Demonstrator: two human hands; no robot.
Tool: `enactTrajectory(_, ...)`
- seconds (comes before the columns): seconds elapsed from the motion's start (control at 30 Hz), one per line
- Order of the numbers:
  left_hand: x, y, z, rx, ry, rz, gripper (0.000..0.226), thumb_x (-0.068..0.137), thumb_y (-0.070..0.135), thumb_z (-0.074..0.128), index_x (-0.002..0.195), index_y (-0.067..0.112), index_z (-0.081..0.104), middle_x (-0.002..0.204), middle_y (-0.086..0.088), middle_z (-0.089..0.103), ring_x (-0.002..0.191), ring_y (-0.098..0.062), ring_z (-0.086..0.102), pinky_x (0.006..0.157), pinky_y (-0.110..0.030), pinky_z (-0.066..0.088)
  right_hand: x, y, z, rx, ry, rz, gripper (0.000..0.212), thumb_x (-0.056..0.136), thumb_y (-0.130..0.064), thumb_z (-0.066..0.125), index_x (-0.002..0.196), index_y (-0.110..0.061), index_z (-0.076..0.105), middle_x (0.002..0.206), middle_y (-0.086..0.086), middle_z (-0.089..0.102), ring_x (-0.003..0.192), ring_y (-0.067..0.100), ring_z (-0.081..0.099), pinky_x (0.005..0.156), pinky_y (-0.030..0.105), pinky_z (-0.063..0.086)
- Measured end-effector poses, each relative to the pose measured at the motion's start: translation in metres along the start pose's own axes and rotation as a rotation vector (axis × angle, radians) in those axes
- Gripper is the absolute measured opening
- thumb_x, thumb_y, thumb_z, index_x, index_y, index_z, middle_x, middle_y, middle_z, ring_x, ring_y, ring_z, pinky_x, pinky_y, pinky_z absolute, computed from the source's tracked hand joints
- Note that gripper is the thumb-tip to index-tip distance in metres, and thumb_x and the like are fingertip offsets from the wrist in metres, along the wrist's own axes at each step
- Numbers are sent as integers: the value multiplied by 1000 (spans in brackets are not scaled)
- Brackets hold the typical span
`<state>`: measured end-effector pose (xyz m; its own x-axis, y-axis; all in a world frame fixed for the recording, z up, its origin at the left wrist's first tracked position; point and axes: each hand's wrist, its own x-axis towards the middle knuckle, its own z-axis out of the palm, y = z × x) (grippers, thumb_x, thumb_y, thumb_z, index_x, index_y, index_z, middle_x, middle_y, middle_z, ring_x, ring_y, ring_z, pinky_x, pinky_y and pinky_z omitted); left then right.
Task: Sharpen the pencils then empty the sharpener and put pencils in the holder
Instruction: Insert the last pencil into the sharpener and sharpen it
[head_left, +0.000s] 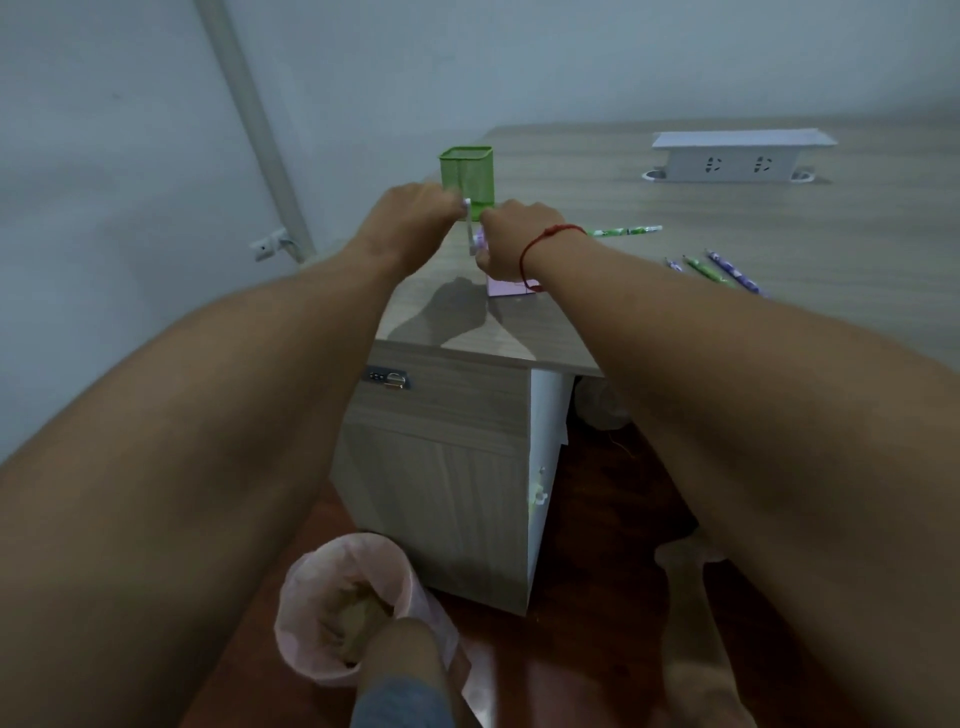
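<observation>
the pink sharpener is gripped by the right hand at the desk corner, its crank pinched by the left hand, the green mesh holder just behind. brownish scraps are held in the bin.

White socket box on desk

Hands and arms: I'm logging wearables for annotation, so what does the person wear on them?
No sleeves or gloves are in view. A thin red string bracelet circles the wrist of the right hand. The left hand and its wrist show nothing worn.
</observation>
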<state>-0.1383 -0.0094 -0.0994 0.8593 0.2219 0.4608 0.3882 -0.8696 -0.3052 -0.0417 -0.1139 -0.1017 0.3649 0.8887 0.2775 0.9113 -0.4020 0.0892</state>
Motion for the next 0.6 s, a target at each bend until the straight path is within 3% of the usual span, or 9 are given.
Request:
enactTrajectory(0.3, -38, 23, 5, -147, 63, -127, 21, 97, 13, 43, 107, 4, 59, 97, -26, 65, 89, -43, 62, 72, -45, 47, -7, -7, -3, -20, 4, 5, 40, 99, -32, 39, 126, -6, 53, 127, 19, 57, 114, 36, 57, 91, 38, 46)
enactTrajectory(0.6, -48, 28, 8, -217, -21, -144, 22, 96, 9, 43, 112, 10, 58, 92, -24, 63, 83, -41, 62, 70, -43, 48, -4, -6, -1, -22, -20, -14, 34, 97, -29, 44, 116, -4, 58, 118, 18, 61, 98, 33, 60, 78, 35, 44)
